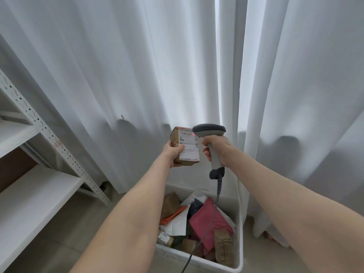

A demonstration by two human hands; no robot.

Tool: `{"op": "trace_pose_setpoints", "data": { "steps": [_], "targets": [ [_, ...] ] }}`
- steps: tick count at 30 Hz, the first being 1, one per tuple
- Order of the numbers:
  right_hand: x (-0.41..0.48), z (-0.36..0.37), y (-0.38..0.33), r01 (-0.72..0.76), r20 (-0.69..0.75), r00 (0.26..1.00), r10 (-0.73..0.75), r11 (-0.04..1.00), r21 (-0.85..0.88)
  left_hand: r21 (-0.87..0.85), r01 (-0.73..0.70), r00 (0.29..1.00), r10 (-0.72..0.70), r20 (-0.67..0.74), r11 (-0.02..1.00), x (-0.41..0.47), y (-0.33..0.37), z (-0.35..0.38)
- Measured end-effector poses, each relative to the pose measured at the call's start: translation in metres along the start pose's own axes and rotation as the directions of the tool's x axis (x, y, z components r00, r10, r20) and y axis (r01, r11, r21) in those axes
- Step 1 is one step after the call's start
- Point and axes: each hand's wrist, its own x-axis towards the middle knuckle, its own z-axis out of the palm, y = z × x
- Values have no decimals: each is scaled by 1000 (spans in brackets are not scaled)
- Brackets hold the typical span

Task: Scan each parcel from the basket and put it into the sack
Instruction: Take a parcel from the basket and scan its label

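Note:
My left hand [171, 154] holds up a small brown cardboard parcel [185, 144] with its white shipping label turned toward me. My right hand [217, 149] grips the handle of a grey barcode scanner [211, 134], whose head points at the label from the right. A red scan line lies across the barcode at the top of the label. Below my arms stands a white basket [239, 233] holding several parcels, among them a dark red mailer [209, 219] and brown packets. The scanner's cable hangs down over the basket. No sack is in view.
A white metal shelf rack [39, 174] stands on the left, with a brown box on one level. White curtains [177, 66] hang behind everything and reach the floor. Pale floor lies between the rack and the basket.

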Motion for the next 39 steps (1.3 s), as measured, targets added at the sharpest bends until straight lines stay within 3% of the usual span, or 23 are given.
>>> {"op": "trace_pose_setpoints", "data": {
  "steps": [26, 34, 39],
  "targets": [
    [-20, 8, -10, 21, -22, 999, -23, 995, -97, -15, 13, 1000, -13, 5, 1000, 5, -4, -11],
    [-19, 10, -8, 33, -48, 998, -35, 999, -43, -13, 17, 999, -16, 29, 1000, 8, -6, -14],
    [-19, 11, -5, -48, 63, 997, 43, 997, 68, -7, 15, 999, -15, 43, 1000, 9, -6, -17]
  ]
}}
